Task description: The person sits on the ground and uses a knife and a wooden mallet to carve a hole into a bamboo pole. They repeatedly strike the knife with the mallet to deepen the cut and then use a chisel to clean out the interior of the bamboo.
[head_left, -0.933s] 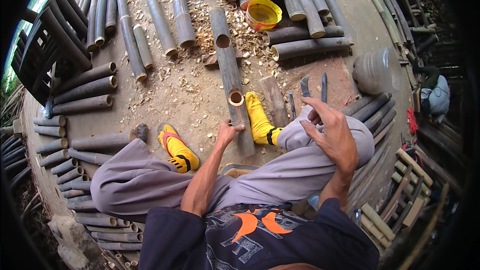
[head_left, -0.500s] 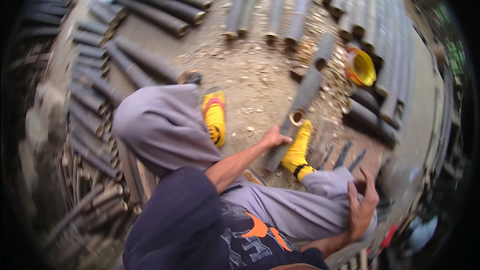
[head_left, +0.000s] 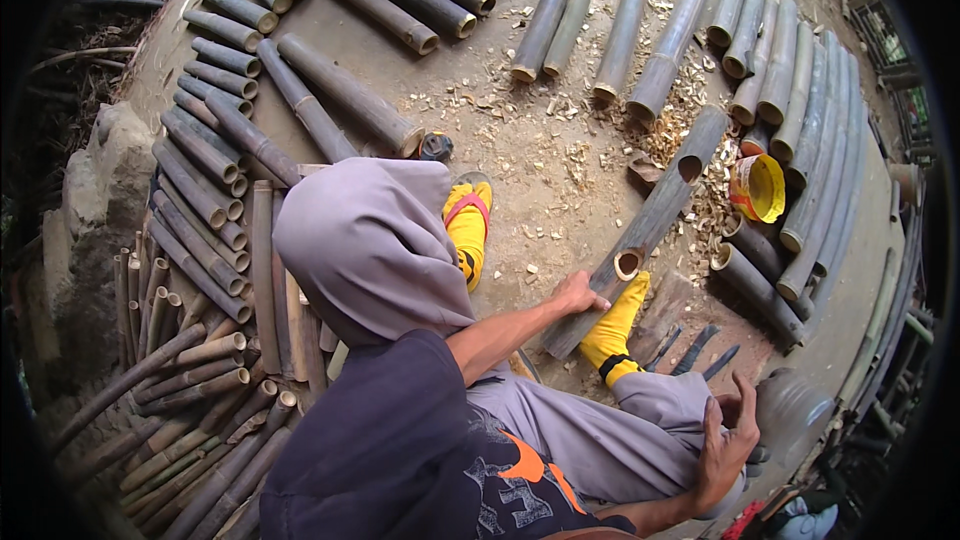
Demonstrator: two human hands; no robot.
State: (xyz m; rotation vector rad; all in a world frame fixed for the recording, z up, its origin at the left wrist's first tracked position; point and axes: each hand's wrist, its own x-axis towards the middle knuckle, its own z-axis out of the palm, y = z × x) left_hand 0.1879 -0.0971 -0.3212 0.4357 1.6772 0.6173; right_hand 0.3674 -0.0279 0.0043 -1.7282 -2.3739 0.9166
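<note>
A dark bamboo pole (head_left: 655, 215) lies slantwise on the ground before me. A hole is cut in its upper side near my end, and a second opening shows farther up. My left hand (head_left: 580, 293) grips its near end, beside my right foot in a yellow sock (head_left: 615, 325). Raised by my right knee, my right hand (head_left: 725, 437) has its fingers curved and apart, with nothing visible in them. Several dark-bladed hand tools (head_left: 695, 348) lie between my right foot and that hand. A clear plastic jug (head_left: 790, 410) stands just beyond the hand.
Rows of cut bamboo (head_left: 810, 140) lie at the right, with more bamboo poles (head_left: 205, 170) at the left. A yellow and red tub (head_left: 758, 188) sits on its side among wood chips (head_left: 570, 160). A tape measure (head_left: 435, 146) rests beyond my left foot. Thinner bamboo pieces (head_left: 200, 380) are piled lower left.
The whole view has shifted, and the scene now sits further right and is sharper. My left hand stays on the bamboo pole, and my right hand stays raised by the knee.
</note>
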